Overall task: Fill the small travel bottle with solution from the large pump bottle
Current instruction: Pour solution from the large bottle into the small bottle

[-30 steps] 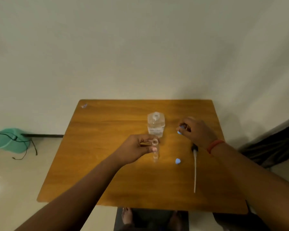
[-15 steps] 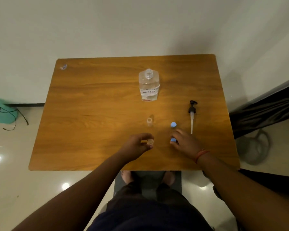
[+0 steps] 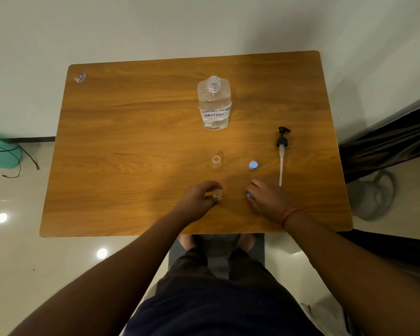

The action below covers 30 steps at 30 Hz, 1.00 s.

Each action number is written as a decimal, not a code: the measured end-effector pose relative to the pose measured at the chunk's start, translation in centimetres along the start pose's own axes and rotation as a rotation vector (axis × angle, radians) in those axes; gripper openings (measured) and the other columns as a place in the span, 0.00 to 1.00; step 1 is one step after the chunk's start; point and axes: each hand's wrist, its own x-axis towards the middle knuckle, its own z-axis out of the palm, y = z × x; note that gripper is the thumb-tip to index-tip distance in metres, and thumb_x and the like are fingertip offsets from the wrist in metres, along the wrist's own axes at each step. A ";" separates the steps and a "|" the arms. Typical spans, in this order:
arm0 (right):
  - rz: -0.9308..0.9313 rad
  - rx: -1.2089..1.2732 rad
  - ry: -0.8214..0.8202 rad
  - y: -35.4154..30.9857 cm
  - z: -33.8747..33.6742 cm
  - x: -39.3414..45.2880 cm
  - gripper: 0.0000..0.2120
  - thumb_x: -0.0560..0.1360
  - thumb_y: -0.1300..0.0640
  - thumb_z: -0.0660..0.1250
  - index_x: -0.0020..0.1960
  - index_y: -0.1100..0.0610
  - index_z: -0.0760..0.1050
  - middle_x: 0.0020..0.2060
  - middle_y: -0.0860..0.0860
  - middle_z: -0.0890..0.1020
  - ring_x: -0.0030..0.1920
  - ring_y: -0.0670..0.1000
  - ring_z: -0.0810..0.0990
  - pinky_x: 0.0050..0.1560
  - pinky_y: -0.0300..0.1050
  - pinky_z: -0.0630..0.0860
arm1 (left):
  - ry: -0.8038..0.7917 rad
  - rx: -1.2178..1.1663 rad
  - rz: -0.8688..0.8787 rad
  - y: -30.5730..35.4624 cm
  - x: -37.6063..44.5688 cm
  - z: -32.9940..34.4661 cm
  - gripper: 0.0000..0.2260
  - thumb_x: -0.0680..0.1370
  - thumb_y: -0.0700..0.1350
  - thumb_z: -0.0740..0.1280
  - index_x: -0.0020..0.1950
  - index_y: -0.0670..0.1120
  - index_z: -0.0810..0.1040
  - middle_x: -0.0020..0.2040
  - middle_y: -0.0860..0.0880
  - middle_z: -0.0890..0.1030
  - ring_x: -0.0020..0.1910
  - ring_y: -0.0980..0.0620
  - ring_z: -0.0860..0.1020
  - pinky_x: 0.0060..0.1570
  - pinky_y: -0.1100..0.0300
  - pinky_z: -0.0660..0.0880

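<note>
- The wooden table (image 3: 131,141) is seen from above much as half a second ago; a second ago it was viewed from lower and farther off, with more wall in view.
- The large pump bottle (image 3: 214,103) stands upright and uncapped toward the table's far side, its handwritten label facing the viewer; its place on the table is unchanged.
- The left hand (image 3: 199,202) is held near the table's near edge, fingers curled round a small travel bottle (image 3: 217,193) whose open mouth faces up; a second ago this grip was held just in front of the large pump bottle.
- The right hand (image 3: 267,198) rests near the same edge, well apart from the large pump bottle, fingers pinching a blue cap (image 3: 250,195); earlier it was beside that bottle.
- The pump head (image 3: 282,151) with its white tube lies flat to the right of the large pump bottle, unmoved.
- A second small clear bottle (image 3: 216,162) stands open between the large pump bottle and the left hand.
- A second blue cap (image 3: 253,165) lies just right of it, as before.
</note>
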 end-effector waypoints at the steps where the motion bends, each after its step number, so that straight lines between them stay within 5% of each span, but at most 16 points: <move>1: -0.001 -0.015 0.000 0.0 -0.1 0.0 0.07 0.80 0.54 0.60 0.53 0.55 0.74 0.52 0.52 0.75 0.43 0.51 0.75 0.41 0.49 0.78 | 0.000 0.001 -0.003 0.0 0.0 0.0 0.15 0.80 0.45 0.70 0.67 0.50 0.77 0.66 0.50 0.79 0.64 0.53 0.76 0.55 0.62 0.69; 10: -0.016 -0.056 -0.068 -0.2 -0.8 -0.2 0.10 0.81 0.55 0.59 0.59 0.56 0.73 0.57 0.54 0.76 0.50 0.51 0.75 0.48 0.46 0.78 | -0.023 -0.043 -0.013 -0.4 0.3 0.0 0.17 0.79 0.44 0.71 0.68 0.50 0.77 0.67 0.50 0.77 0.63 0.56 0.74 0.56 0.66 0.69; 16: 0.015 -0.038 -0.103 -0.4 -2.2 -0.3 0.18 0.77 0.45 0.66 0.62 0.53 0.70 0.60 0.51 0.73 0.52 0.49 0.75 0.50 0.45 0.78 | -0.097 -0.047 -0.038 -1.0 0.2 -0.3 0.28 0.76 0.46 0.75 0.75 0.54 0.70 0.75 0.51 0.70 0.73 0.49 0.69 0.71 0.51 0.71; 23: 0.124 0.033 0.128 0.6 -4.4 -0.3 0.26 0.78 0.39 0.60 0.70 0.54 0.67 0.63 0.50 0.74 0.55 0.50 0.77 0.47 0.44 0.77 | 0.002 -0.194 -0.088 -2.3 -0.1 -2.7 0.27 0.76 0.34 0.66 0.74 0.50 0.70 0.72 0.52 0.73 0.74 0.49 0.67 0.75 0.51 0.66; 30: 0.218 0.264 0.317 0.9 -8.7 4.5 0.19 0.78 0.48 0.66 0.65 0.55 0.71 0.60 0.51 0.74 0.55 0.51 0.78 0.48 0.51 0.78 | 0.193 -0.165 0.021 -1.3 2.5 -4.5 0.19 0.80 0.42 0.70 0.71 0.48 0.73 0.70 0.50 0.75 0.71 0.54 0.71 0.72 0.53 0.70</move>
